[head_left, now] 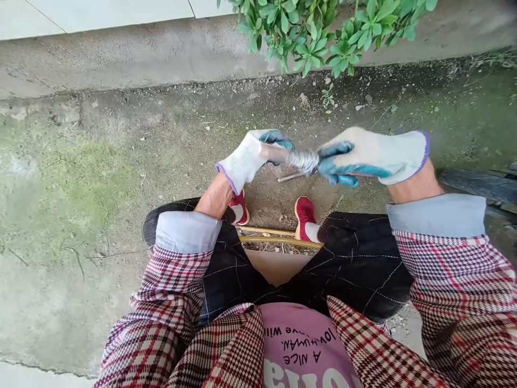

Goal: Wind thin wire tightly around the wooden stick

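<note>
My left hand (254, 156), in a white knit glove with a blue-green coated palm, is closed around a brown wooden handle (277, 154). Silvery wire (305, 161) is wound in many turns about the handle's right end. At the right side of that winding is my right hand (355, 156), gloved the same way, its thumb and fingers closed in on the wire and slightly blurred. A thin rod (291, 177) sticks out below the winding toward the left. Part of a brown length shows under the right fingers; the rest is hidden by the glove.
Mossy concrete ground (100, 188) spreads around my red shoes (305, 215). A leafy green plant (311, 32) overhangs a low concrete ledge (141, 56) ahead. Yellowish bars (278, 241) lie between my legs. A dark object (480, 186) rests on the ground at right.
</note>
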### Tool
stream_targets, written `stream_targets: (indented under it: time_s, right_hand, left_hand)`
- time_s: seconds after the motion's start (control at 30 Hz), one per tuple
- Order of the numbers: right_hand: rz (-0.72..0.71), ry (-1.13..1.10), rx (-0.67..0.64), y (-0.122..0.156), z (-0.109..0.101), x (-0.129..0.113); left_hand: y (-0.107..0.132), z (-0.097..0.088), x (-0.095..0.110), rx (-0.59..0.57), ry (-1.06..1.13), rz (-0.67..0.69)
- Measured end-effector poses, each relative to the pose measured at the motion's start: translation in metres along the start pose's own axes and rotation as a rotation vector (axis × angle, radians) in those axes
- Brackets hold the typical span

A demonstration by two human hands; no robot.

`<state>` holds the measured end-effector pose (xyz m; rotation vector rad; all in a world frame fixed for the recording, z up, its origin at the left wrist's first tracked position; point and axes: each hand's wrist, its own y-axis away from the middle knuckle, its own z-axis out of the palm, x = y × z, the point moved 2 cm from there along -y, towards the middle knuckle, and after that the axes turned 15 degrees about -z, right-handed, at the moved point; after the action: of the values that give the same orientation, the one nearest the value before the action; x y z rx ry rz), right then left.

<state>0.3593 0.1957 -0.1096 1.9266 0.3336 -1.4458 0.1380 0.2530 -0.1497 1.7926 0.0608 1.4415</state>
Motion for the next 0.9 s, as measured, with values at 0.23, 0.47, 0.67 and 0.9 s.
stream_targets:
  time_s: [0.23,0.47,0.67,0.9]
  right_hand:
    - [0.278,0.636,-0.114,-0.019,0.004,0.025]
    - [0.254,0.902,0.122,-0.025,-0.003,0.007]
    - [0.201,0.785,0.152,-0.025,-0.001,0.008]
    - [0.224,0.879,0.097,-0.032,0.003,0.013]
  left_hand:
    - [0.000,0.006,-0.006,0.112,-0.232,-0.085]
    - [0.002,0.016,-0.011,-0.003,-0.030,-0.085]
    - [0.007,0.009,-0.006,-0.006,0.162,-0.109]
    - [0.002,0.015,-0.019,-0.091,0.094,-0.069]
